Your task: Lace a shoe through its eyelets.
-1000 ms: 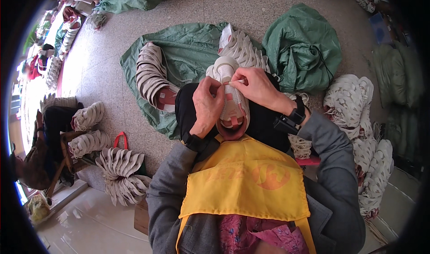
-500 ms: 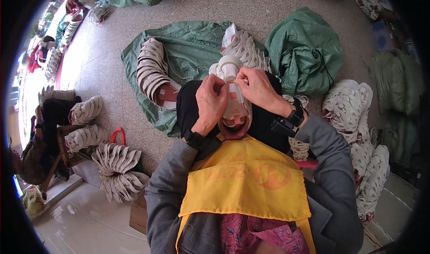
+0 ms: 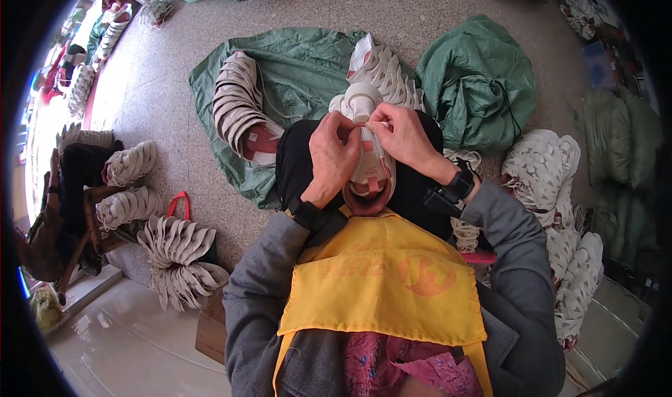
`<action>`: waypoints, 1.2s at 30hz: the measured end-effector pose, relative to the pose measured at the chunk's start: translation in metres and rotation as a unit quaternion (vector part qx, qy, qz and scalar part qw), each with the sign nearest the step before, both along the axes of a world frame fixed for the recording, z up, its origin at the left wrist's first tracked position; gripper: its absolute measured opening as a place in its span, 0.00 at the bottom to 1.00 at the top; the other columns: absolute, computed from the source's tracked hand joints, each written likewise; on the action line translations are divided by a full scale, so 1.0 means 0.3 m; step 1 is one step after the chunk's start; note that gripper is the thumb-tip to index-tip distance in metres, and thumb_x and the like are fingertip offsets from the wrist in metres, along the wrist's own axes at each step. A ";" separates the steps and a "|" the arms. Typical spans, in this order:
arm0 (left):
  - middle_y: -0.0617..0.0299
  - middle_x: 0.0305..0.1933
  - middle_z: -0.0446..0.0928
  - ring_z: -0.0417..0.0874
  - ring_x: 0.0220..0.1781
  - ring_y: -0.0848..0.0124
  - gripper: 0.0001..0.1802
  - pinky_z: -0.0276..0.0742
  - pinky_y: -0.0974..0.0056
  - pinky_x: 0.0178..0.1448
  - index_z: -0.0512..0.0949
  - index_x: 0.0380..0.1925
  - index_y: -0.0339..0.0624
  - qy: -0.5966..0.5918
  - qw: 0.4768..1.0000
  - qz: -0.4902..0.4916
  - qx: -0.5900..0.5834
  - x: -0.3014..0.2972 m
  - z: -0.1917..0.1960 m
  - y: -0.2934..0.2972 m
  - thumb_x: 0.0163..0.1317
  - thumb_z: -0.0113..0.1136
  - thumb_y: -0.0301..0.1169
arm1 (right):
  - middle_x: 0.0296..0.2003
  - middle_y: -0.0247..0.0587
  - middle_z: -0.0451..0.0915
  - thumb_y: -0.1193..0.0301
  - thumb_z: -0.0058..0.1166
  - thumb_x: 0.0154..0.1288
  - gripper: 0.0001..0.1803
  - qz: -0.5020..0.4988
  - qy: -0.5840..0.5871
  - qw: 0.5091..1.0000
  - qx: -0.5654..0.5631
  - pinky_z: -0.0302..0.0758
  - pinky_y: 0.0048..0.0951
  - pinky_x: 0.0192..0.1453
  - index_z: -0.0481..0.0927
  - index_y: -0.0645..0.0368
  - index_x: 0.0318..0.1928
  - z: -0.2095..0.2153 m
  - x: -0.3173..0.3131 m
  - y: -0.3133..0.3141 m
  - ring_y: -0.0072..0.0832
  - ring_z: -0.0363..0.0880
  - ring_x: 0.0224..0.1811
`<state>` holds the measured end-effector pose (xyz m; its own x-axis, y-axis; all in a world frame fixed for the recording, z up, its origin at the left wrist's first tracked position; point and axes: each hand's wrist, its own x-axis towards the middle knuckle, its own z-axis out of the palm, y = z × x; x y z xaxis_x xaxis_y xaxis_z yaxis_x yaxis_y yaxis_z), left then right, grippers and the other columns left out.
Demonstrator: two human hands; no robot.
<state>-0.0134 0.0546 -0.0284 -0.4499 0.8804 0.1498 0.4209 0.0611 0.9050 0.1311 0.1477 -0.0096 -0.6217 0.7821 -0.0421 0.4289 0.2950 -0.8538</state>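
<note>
A white and pink sneaker upper (image 3: 369, 164) lies between my knees, its toe pointing away from me and its pink heel opening against my yellow apron. My left hand (image 3: 332, 152) is closed at the left side of the upper's lacing area, thumb and forefinger pinched together. From the right, my right hand (image 3: 406, 139) pinches at the same spot near the toe end, its fingertips almost meeting the left ones. Whatever the fingertips hold is too small and hidden to make out; it may be a lace.
Just beyond my knees, stacked uppers (image 3: 238, 99) and another stack (image 3: 381, 71) rest on a green sheet (image 3: 301, 50). A green sack (image 3: 476, 82) stands right of them. Bundled white uppers (image 3: 542, 173) are heaped at my right, and fanned uppers (image 3: 182, 257) at my left.
My hands stay at the upper's lacing area, and the fingertips have shifted only slightly. The whole view has moved a little.
</note>
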 end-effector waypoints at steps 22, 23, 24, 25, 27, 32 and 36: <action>0.55 0.28 0.79 0.84 0.28 0.65 0.05 0.78 0.63 0.35 0.78 0.31 0.35 0.022 1.000 -0.004 0.009 -0.003 0.005 0.000 0.57 0.65 0.22 | 0.28 0.49 0.82 0.73 0.59 0.68 0.08 -0.008 -0.012 1.000 0.002 0.77 0.36 0.36 0.80 0.67 0.35 -0.034 0.014 0.010 0.35 0.82 0.29; 0.55 0.28 0.79 0.84 0.28 0.65 0.05 0.78 0.63 0.35 0.78 0.31 0.35 0.020 1.000 -0.007 0.010 -0.002 0.007 0.004 0.57 0.65 0.22 | 0.27 0.47 0.83 0.72 0.59 0.69 0.08 -0.028 -0.008 0.998 -0.057 0.77 0.33 0.36 0.81 0.67 0.36 -0.069 0.022 0.023 0.29 0.81 0.28; 0.55 0.28 0.79 0.84 0.28 0.64 0.05 0.78 0.62 0.35 0.78 0.31 0.35 0.018 1.000 -0.007 0.010 -0.003 0.006 0.002 0.57 0.65 0.22 | 0.27 0.44 0.82 0.72 0.60 0.68 0.08 -0.033 -0.005 0.995 -0.098 0.76 0.32 0.35 0.81 0.67 0.36 -0.071 0.018 0.028 0.25 0.80 0.28; 0.55 0.28 0.79 0.84 0.28 0.64 0.05 0.78 0.62 0.35 0.78 0.31 0.35 0.018 1.000 -0.006 0.009 -0.003 0.004 0.001 0.57 0.65 0.22 | 0.27 0.42 0.82 0.72 0.60 0.68 0.08 -0.039 -0.002 0.990 -0.139 0.75 0.30 0.35 0.82 0.67 0.37 -0.074 0.016 0.032 0.21 0.78 0.29; 0.55 0.28 0.80 0.84 0.28 0.64 0.05 0.78 0.62 0.35 0.78 0.31 0.35 0.019 1.000 -0.003 0.008 -0.004 0.000 -0.001 0.57 0.65 0.22 | 0.27 0.40 0.82 0.72 0.60 0.68 0.08 -0.038 -0.003 0.992 -0.121 0.75 0.30 0.35 0.82 0.66 0.37 -0.057 0.009 0.022 0.20 0.78 0.29; 0.54 0.29 0.78 0.83 0.28 0.61 0.06 0.78 0.59 0.35 0.76 0.31 0.36 0.005 1.000 -0.006 0.011 -0.001 -0.001 -0.001 0.57 0.65 0.22 | 0.30 0.53 0.82 0.73 0.59 0.65 0.07 0.032 -0.002 0.989 0.144 0.77 0.47 0.39 0.78 0.64 0.34 0.010 -0.015 -0.016 0.53 0.83 0.35; 0.53 0.29 0.78 0.83 0.28 0.59 0.06 0.77 0.57 0.35 0.75 0.31 0.36 0.005 1.000 -0.009 0.014 -0.003 0.004 -0.002 0.57 0.65 0.22 | 0.30 0.51 0.80 0.75 0.59 0.65 0.06 0.054 0.003 0.984 0.169 0.75 0.46 0.38 0.76 0.65 0.37 0.030 -0.007 -0.010 0.53 0.81 0.35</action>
